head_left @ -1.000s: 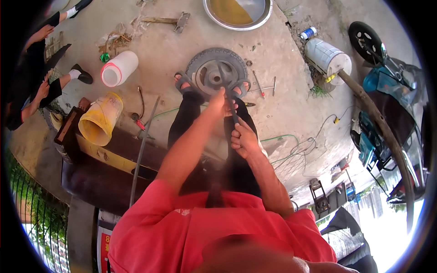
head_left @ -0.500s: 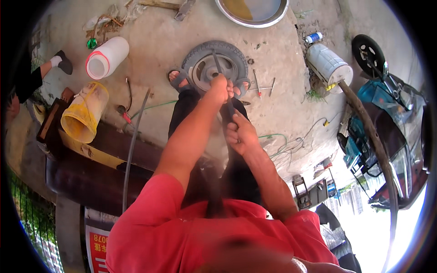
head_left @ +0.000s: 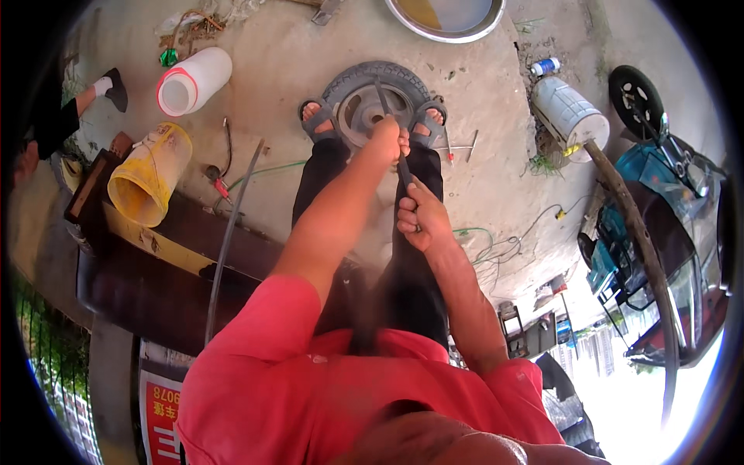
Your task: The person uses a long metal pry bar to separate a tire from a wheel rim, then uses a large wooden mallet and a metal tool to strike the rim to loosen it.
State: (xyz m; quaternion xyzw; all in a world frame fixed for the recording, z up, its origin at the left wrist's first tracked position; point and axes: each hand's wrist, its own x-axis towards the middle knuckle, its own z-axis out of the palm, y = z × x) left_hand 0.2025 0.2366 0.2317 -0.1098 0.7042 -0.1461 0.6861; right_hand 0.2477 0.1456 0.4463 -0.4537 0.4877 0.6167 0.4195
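Note:
On the concrete lies a wheel [head_left: 364, 105] with a black tyre, between my sandalled feet, which overlap its lower sides. A long dark metal bar [head_left: 382, 97] slants over the wheel, its far tip at the tyre's upper rim. My left hand [head_left: 389, 142] is wrapped round the bar just below the hub. Lower down, my right hand [head_left: 421, 217] grips the same bar nearer my body. Whether the tip sits under the tyre's edge, I cannot tell.
A metal basin [head_left: 449, 35] of murky liquid stands far ahead. To the left are a white bucket [head_left: 203, 77], a yellow bucket [head_left: 159, 167] and a seated person's leg [head_left: 85, 99]. A T-shaped tool [head_left: 462, 147] lies right; beyond stand a white drum [head_left: 570, 112] and a vehicle [head_left: 651, 225].
The view has shifted slightly. My right foot now overlaps the tyre's side more. Both hands still hold the bar, its tip still near the tyre's upper rim.

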